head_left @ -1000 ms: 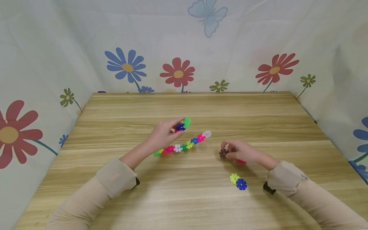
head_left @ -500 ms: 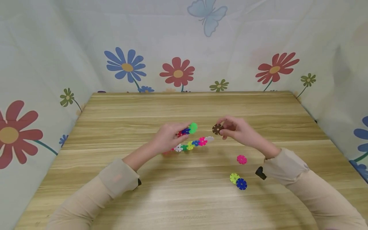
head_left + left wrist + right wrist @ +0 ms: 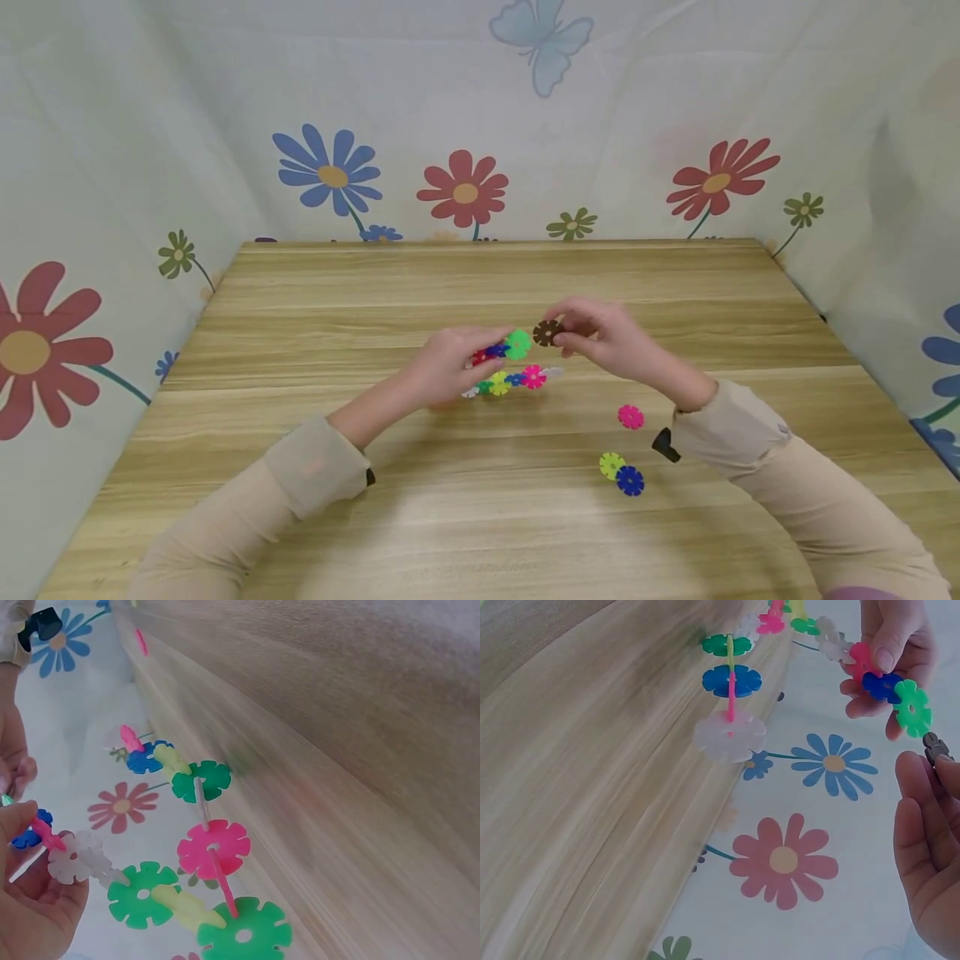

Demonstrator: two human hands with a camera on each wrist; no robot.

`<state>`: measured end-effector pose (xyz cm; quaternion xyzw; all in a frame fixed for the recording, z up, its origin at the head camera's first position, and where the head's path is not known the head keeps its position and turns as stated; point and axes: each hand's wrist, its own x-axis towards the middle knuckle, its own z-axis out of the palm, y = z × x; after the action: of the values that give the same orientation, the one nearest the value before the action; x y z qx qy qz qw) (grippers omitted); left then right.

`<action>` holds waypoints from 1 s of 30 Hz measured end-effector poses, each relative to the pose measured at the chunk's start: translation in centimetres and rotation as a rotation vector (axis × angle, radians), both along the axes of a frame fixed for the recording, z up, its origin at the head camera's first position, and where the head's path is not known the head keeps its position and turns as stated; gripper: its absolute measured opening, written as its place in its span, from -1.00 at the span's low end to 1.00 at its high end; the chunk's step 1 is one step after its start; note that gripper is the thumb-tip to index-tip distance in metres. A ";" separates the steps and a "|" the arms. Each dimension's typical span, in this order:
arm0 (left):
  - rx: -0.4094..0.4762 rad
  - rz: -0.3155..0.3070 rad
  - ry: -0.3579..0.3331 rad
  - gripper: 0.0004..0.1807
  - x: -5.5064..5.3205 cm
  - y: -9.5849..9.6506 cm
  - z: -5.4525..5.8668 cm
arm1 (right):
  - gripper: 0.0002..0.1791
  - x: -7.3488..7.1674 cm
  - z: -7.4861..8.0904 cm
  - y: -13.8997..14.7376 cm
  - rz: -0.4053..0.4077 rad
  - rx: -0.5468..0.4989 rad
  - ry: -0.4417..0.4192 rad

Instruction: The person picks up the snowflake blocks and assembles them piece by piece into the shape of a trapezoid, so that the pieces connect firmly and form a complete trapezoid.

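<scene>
A chain of interlocked plastic snowflake discs, with a light-green disc [image 3: 517, 344] at one end, is in my left hand [image 3: 450, 362]. My left thumb and fingers pinch it near that end, by the pink and blue discs [image 3: 882, 688]. The rest of the chain bends back below the hand, through green discs [image 3: 244, 933] and pink discs [image 3: 214, 849], to a white disc [image 3: 730, 736] at its other end. My right hand [image 3: 611, 337] pinches a brown snowflake disc [image 3: 547, 333] beside the light-green one. In the right wrist view their edges are very close; whether they touch I cannot tell.
On the wooden table [image 3: 480, 517], a loose pink disc [image 3: 631, 417] lies below the right hand. Nearer the front, a yellow disc [image 3: 611, 465] and a dark-blue disc [image 3: 630, 481] lie against each other. A flower-patterned cloth [image 3: 615, 150] rises behind the table.
My right hand has lifted the brown disc off the table and moved it left and away from me, towards the chain's end. My left hand has shifted slightly right with the chain, uncovering the light-green disc's face.
</scene>
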<state>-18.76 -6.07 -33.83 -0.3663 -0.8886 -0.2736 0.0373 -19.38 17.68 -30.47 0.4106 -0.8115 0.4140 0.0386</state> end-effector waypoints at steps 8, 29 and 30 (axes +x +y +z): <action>0.033 -0.021 -0.002 -0.52 0.0 0.1 -0.1 | -0.76 0.0 0.0 -0.2 -0.003 0.063 0.121; 0.060 -0.071 0.089 -0.48 -0.2 1.1 -1.2 | -0.82 0.8 1.1 -1.5 0.025 0.261 0.469; 0.057 -0.071 0.094 -0.49 -0.2 1.1 -1.3 | -0.83 0.9 1.1 -1.5 0.026 0.269 0.470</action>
<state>-18.92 -4.94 -35.10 -0.4088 -0.8641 -0.2826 0.0798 -18.53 16.17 -29.36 0.5074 -0.8226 0.1963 0.1656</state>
